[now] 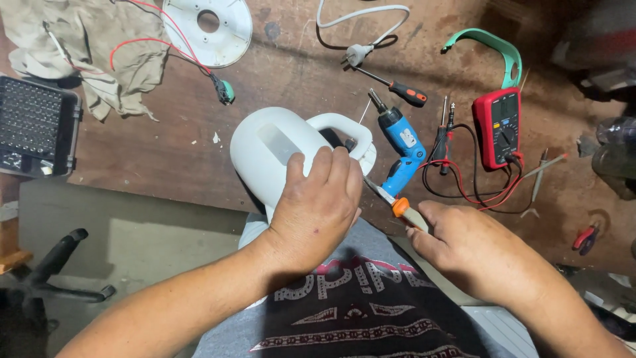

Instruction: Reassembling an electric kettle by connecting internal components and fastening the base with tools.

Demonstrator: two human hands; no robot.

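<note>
My left hand [317, 202] grips a white plastic kettle [265, 149] lying on its side at the table's near edge, fingers curled over its body beside the handle [341, 124]. My right hand [464, 242] holds a tool with an orange collar and pale handle [401, 209]; its metal tip points toward the kettle's underside near my left fingers. A blue electric screwdriver [401, 142] lies just right of the kettle.
A red multimeter [498, 126] with red and black leads sits at right, with tweezers [540, 182] beyond. A screwdriver [401, 88], white plug and cord [358, 50], white round base [207, 26], cloth [86, 46] and black bit case [33, 126] lie farther back.
</note>
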